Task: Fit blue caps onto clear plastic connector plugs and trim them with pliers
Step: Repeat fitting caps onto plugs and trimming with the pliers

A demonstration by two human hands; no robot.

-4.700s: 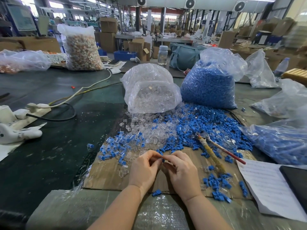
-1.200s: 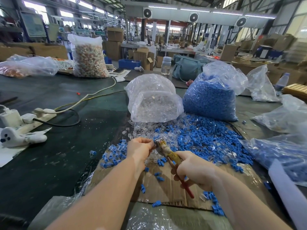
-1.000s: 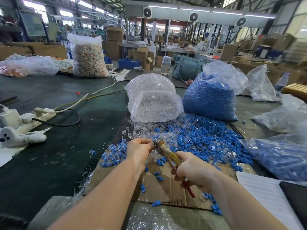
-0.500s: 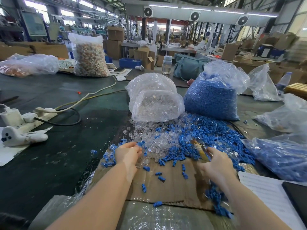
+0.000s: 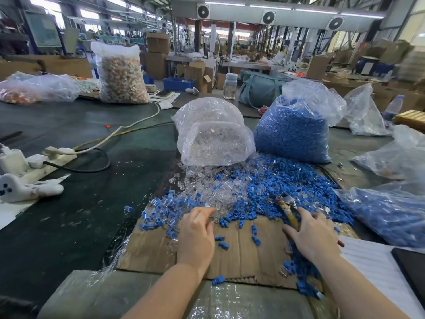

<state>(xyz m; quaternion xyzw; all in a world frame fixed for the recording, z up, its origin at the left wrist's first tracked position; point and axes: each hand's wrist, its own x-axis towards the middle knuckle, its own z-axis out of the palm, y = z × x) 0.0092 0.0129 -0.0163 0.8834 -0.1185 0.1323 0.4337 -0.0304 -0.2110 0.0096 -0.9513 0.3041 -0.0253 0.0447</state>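
Blue caps at 12 o'clock: your left hand, fingers loose, empty, reaches for plugs; right hand rests flat over pliers. Next: pinch one plug.

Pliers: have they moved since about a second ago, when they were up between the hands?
Yes. The pliers have gone right and down onto the cardboard beside the blue caps, under the right hand.
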